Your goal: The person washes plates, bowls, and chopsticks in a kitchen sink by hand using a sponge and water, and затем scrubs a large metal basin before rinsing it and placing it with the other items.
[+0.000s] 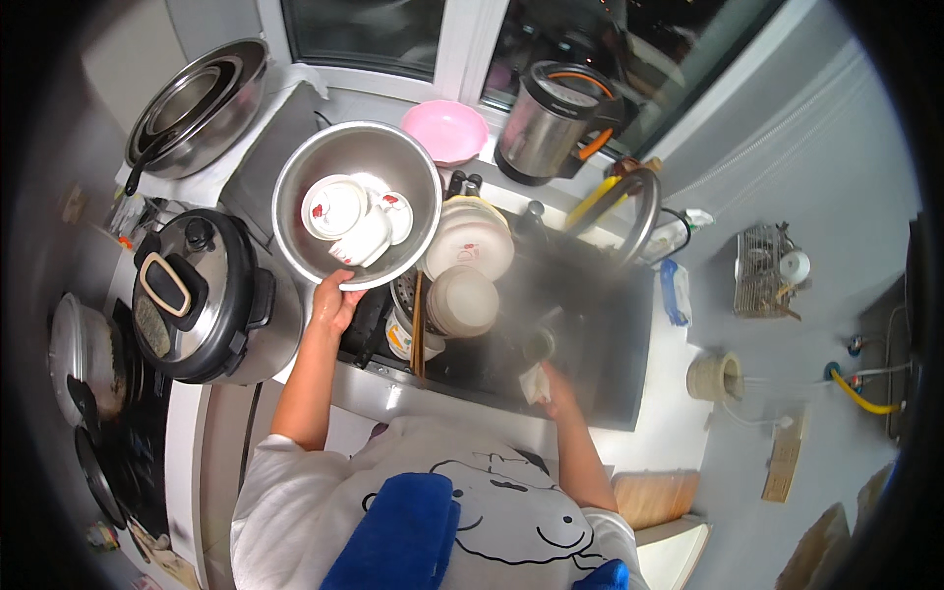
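Note:
My left hand (336,301) grips the near rim of a large stainless steel basin (295,221). Inside the basin lie a white bowl (335,208) and other white dishes (363,240) with red marks. Down in the dark sink (590,383), my right hand (562,394) holds a crumpled white cloth (535,383). Just beyond the cloth is a small round thing (539,345), blurred by haze; whether my fingers touch it I cannot tell. Stacked bowls (463,301), a plate (476,247) and wooden chopsticks (418,324) sit at the sink's left part.
A curved faucet (649,214) arches over the sink's far right side. Behind stand a pink dish (446,131) and a steel appliance (549,122) with an orange-trimmed handle. An electric pressure cooker (214,295) is close to my left arm. A wooden board (656,498) lies at right.

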`<control>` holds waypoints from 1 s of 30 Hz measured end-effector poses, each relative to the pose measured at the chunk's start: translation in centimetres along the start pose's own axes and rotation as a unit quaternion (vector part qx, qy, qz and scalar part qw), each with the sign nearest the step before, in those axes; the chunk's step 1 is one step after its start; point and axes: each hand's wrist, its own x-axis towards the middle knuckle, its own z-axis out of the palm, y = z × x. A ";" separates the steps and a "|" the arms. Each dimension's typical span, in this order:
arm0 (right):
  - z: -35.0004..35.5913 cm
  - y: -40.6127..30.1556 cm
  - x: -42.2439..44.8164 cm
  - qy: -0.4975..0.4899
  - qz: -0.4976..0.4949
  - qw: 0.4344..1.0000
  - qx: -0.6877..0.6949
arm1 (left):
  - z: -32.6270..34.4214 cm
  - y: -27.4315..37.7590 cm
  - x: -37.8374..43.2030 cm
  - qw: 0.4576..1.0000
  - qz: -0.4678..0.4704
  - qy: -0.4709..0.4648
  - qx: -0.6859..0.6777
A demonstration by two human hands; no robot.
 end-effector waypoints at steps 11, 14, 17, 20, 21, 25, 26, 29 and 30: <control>-1.9 -1.2 -3.8 0.068 -0.079 0.991 0.082 | -2.4 1.6 -9.8 0.958 -0.180 -0.017 0.222; -3.2 -2.3 -5.9 0.071 -0.122 0.986 0.083 | 1.9 0.6 -13.7 0.931 -0.208 -0.024 0.300; -4.5 -2.7 -6.2 0.025 -0.266 0.963 0.020 | 2.4 -0.9 -14.8 0.911 -0.281 -0.042 0.299; -5.5 -4.5 -7.6 0.082 -0.214 0.972 0.043 | 3.5 -4.0 -15.3 0.884 -0.343 -0.072 0.311; -5.6 -4.9 -8.0 0.108 -0.202 0.973 0.037 | 3.4 -5.0 -15.2 0.876 -0.358 -0.077 0.313; -6.6 -5.2 -10.2 0.147 -0.095 0.984 0.041 | 4.1 -9.3 -15.5 0.840 -0.399 -0.084 0.359; -7.7 -4.2 -9.8 0.132 -0.108 0.985 0.025 | 4.1 -10.4 -15.3 0.815 -0.413 -0.091 0.397; -10.0 -2.7 -10.7 0.135 -0.115 0.983 0.051 | 4.6 -13.2 -15.2 0.782 -0.437 -0.134 0.424; -10.6 -2.5 -11.2 0.140 -0.113 0.982 0.051 | 5.3 -14.0 -14.9 0.778 -0.454 -0.133 0.413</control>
